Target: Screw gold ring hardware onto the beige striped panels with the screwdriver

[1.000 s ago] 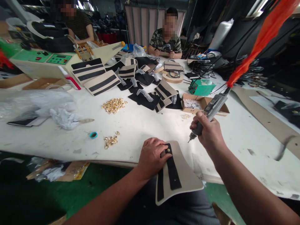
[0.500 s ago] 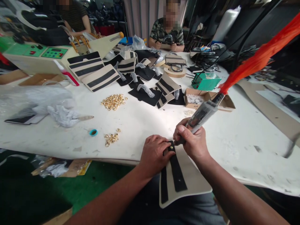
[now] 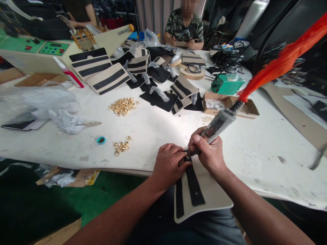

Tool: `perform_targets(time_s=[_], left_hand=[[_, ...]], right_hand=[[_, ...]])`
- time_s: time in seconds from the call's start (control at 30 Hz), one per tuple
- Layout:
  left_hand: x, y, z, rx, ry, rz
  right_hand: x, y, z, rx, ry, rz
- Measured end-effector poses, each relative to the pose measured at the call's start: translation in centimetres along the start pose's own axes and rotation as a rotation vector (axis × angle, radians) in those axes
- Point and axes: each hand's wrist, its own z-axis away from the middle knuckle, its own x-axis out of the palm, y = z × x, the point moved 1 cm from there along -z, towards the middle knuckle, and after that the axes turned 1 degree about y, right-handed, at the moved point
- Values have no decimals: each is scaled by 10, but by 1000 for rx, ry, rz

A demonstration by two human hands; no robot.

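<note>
A beige panel with black strips lies over the near edge of the white table, partly on my lap. My left hand is closed on the top of the middle black strip, pinching it around a small gold fitting. My right hand is closed around a grey electric screwdriver, whose tip sits on that fitting right beside my left fingers. An orange-wrapped cord runs up and to the right from the tool.
Gold fittings lie in a large pile and a small one, near a blue ring. Further back are more striped panels, a cardboard box, a green box, and a machine. Two people sit at the far side.
My right hand has swung the screwdriver down and left from mid-air until its tip rests on the fitting. My left hand has tightened on the strip. The view has tilted slightly downward.
</note>
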Motion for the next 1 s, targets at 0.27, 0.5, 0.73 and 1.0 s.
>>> perform_targets(time_s=[0.27,0.5,0.73,1.0], left_hand=[[-2,0,-1,11,-7,1],[0,0,-1,11,16,0],[3,-1,-1,-10,10,2],[5,0,-2,-19,19,4]], right_hand=[[-2,-2,2,-25,-84,85],[-4,-3,3,-79,-187,76],[-6,5,-1,-86,-212,52],[-7,6,-3,-95,-219,64]])
